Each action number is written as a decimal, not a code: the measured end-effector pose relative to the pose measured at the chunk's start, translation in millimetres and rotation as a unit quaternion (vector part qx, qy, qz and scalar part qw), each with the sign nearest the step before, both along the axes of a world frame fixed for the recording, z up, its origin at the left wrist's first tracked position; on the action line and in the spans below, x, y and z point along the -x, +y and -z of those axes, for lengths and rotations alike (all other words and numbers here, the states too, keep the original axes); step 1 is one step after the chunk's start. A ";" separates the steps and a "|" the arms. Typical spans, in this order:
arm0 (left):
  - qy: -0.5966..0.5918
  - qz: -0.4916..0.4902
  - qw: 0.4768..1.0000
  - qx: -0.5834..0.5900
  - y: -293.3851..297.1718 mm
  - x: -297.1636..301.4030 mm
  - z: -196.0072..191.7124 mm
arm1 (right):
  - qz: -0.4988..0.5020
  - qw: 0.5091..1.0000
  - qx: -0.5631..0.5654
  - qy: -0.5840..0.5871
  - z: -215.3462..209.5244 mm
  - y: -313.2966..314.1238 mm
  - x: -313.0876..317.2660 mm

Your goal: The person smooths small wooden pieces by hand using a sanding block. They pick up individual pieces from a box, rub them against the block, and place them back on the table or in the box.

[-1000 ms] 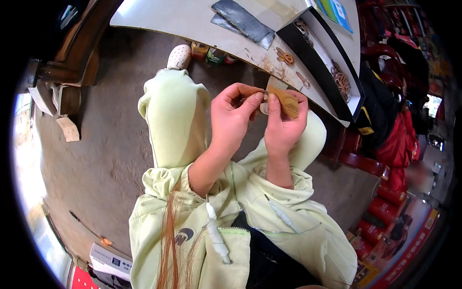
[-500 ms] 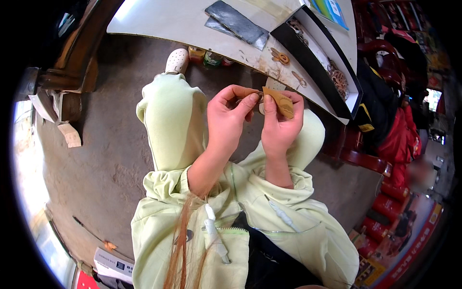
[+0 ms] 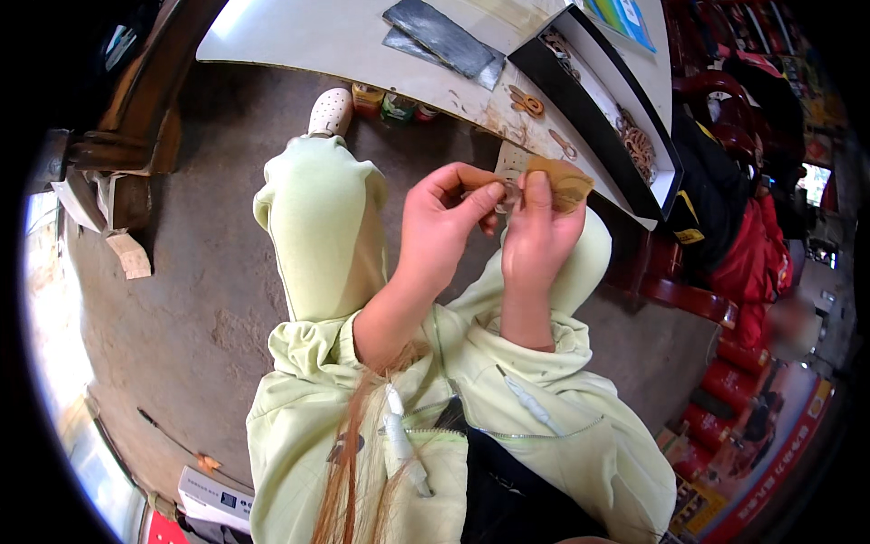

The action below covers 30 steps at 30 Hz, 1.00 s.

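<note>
Above my lap, my left hand [image 3: 437,222] is closed in a pinch on a small ring-shaped piece [image 3: 509,193], mostly hidden by the fingers. Close beside it, my right hand [image 3: 541,245] grips a brown sheet of sandpaper [image 3: 566,184], bent over, with the thumb pressed on its near face. The sheet's left edge meets the small piece between the two hands. Beyond them on the white table [image 3: 317,41] lie a small tan piece with loops [image 3: 526,103] and a slimmer looped piece [image 3: 563,145].
A long black box [image 3: 594,109] with several small pieces inside stands at the table's right. Dark grey sheets [image 3: 439,38] lie farther back. Bottles [image 3: 396,106] stand under the table's edge. Reddish wooden furniture [image 3: 680,295] stands at right.
Both hands have shifted slightly to the right. The sandpaper has turned and now shows more of its broad face.
</note>
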<state>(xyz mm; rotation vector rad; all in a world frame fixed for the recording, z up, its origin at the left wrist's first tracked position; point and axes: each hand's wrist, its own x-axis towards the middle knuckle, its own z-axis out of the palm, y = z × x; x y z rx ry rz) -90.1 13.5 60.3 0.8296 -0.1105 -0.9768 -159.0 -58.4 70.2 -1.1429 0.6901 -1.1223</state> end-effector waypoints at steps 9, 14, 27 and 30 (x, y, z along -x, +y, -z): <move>0.041 -0.017 0.999 0.021 1.7 -5.7 0.8 | -0.046 0.997 -0.061 -0.031 2.0 -6.6 9.0; 0.037 -0.026 0.999 0.015 1.8 -5.4 -0.4 | -0.038 0.998 -0.038 0.024 -0.8 -1.7 5.8; -0.013 -0.056 0.998 -0.017 0.8 -5.1 -0.8 | -0.009 0.993 0.021 0.120 -4.1 7.4 2.6; -0.024 -0.062 0.997 -0.031 0.2 -4.5 -2.4 | -0.009 0.992 0.027 0.126 -3.4 7.8 1.5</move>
